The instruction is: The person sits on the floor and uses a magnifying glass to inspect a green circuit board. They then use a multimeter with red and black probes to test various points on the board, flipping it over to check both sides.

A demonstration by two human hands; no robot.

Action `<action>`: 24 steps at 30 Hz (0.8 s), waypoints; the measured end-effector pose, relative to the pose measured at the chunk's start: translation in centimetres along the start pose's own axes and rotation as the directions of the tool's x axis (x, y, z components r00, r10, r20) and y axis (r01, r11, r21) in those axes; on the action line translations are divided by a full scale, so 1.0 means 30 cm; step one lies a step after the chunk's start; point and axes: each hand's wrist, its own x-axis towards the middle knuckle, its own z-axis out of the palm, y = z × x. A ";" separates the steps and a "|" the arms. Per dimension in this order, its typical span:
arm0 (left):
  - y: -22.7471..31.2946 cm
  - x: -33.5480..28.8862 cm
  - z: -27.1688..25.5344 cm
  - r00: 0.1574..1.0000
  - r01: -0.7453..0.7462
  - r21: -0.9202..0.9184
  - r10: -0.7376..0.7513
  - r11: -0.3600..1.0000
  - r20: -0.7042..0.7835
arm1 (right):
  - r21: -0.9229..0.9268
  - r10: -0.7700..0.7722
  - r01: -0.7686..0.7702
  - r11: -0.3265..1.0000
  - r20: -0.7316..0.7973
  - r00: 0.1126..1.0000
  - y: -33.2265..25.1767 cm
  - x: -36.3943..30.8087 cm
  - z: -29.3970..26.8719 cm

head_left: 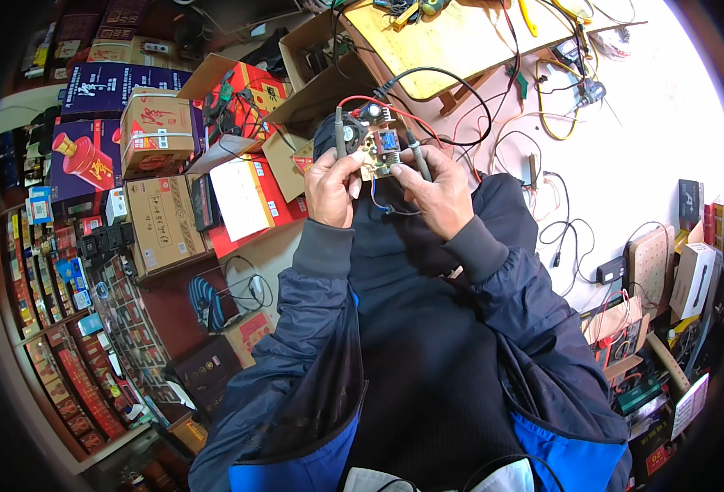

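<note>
A small circuit board (370, 166) is held up in front of my chest, with a blue component (388, 141) and metal fins on its right part. My left hand (331, 192) is closed on the board's left edge, its thumb on the face. A dark test probe (340, 135) with a red lead stands up from the same hand. My right hand (444, 197) grips a second test probe (418, 156), grey with a dark upper end, and its thumb is at the board's lower right corner. A thin blue wire (373, 195) hangs below the board. Whether the probe tips touch it I cannot tell.
Ahead stands a yellow-topped table (427, 51) with tools and cables. Stacked cardboard boxes (162, 215) and an open red box (257, 197) crowd the left. Loose cables (571, 234) lie on the pale floor at right, near a leaning perforated board (650, 261).
</note>
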 end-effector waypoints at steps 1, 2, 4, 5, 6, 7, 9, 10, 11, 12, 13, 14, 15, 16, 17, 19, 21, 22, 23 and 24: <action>0.000 0.001 -0.001 1.000 0.001 0.005 -0.001 1.000 -0.001 | 0.005 0.002 -0.002 1.000 0.002 1.000 0.000 0.001 0.000; 0.000 0.001 -0.001 1.000 0.003 0.010 -0.003 1.000 -0.003 | 0.009 0.006 -0.006 1.000 0.003 1.000 -0.001 0.002 0.001; 0.000 0.003 0.001 1.000 0.005 0.000 -0.005 1.000 -0.006 | 0.022 0.011 -0.011 1.000 0.006 1.000 -0.003 0.000 0.002; 0.001 0.003 0.002 1.000 0.005 -0.004 -0.005 1.000 -0.008 | 0.030 0.013 -0.013 0.999 0.007 1.000 -0.005 -0.002 0.002; 0.002 0.003 0.003 1.000 0.009 -0.005 -0.010 1.000 -0.010 | 0.038 0.015 -0.015 0.999 0.008 1.000 -0.007 -0.004 0.002; 0.004 0.003 0.003 1.000 0.013 -0.006 -0.013 1.000 -0.011 | 0.042 0.013 -0.013 0.999 0.007 1.000 -0.009 -0.006 0.002; 0.008 0.002 0.006 1.000 0.019 -0.013 -0.020 1.000 -0.015 | 0.048 0.009 -0.009 0.999 0.005 1.000 -0.014 -0.011 0.003; 0.010 0.001 0.007 1.000 0.022 -0.018 -0.023 1.000 -0.017 | 0.044 0.004 -0.004 0.999 0.002 1.000 -0.016 -0.012 0.004; 0.012 0.000 0.008 0.999 0.025 -0.023 -0.025 0.999 -0.019 | 0.039 -0.002 0.002 0.999 -0.001 1.000 -0.018 -0.012 0.005; 0.013 0.000 0.008 1.000 0.025 -0.037 -0.026 0.999 -0.018 | 0.033 -0.008 0.009 0.999 -0.003 1.000 -0.020 -0.013 0.006; 0.015 0.000 0.009 1.000 0.025 -0.052 -0.026 0.998 -0.017 | 0.035 -0.005 0.005 0.999 -0.004 1.000 -0.021 -0.014 0.007; 0.017 0.000 0.009 1.000 0.023 -0.065 -0.025 0.998 -0.019 | 0.038 -0.001 0.001 0.999 -0.004 1.000 -0.022 -0.016 0.007; 0.018 0.000 0.009 0.999 0.026 -0.061 -0.027 0.998 -0.018 | 0.040 0.000 0.001 0.999 -0.003 1.000 -0.023 -0.017 0.007; 0.018 0.001 0.008 0.999 0.027 -0.056 -0.028 0.998 -0.019 | 0.040 -0.005 0.005 0.999 -0.006 1.000 -0.023 -0.018 0.008; 0.018 0.002 0.008 0.999 0.030 -0.049 -0.032 0.998 -0.028 | 0.040 -0.012 0.013 0.999 -0.007 1.000 -0.022 -0.018 0.009; 0.017 0.002 0.006 0.999 0.035 -0.029 -0.036 0.999 -0.022 | 0.047 -0.018 0.019 0.999 -0.008 1.000 -0.021 -0.019 0.010; 0.015 0.002 0.004 0.999 0.038 -0.017 -0.039 0.999 -0.024 | 0.059 -0.016 0.017 0.998 -0.008 1.000 -0.018 -0.020 0.010; 0.014 0.001 0.003 0.999 0.038 -0.015 -0.039 0.999 -0.025 | 0.055 -0.020 0.020 0.998 -0.007 1.000 -0.016 -0.020 0.010; 0.013 0.001 0.002 0.999 0.032 -0.015 -0.033 0.999 -0.022 | 0.050 -0.024 0.024 0.998 -0.006 1.000 -0.015 -0.019 0.009; 0.012 0.001 0.001 0.999 0.038 -0.017 -0.038 0.999 -0.022 | 0.045 -0.028 0.028 0.999 -0.004 1.000 -0.013 -0.018 0.008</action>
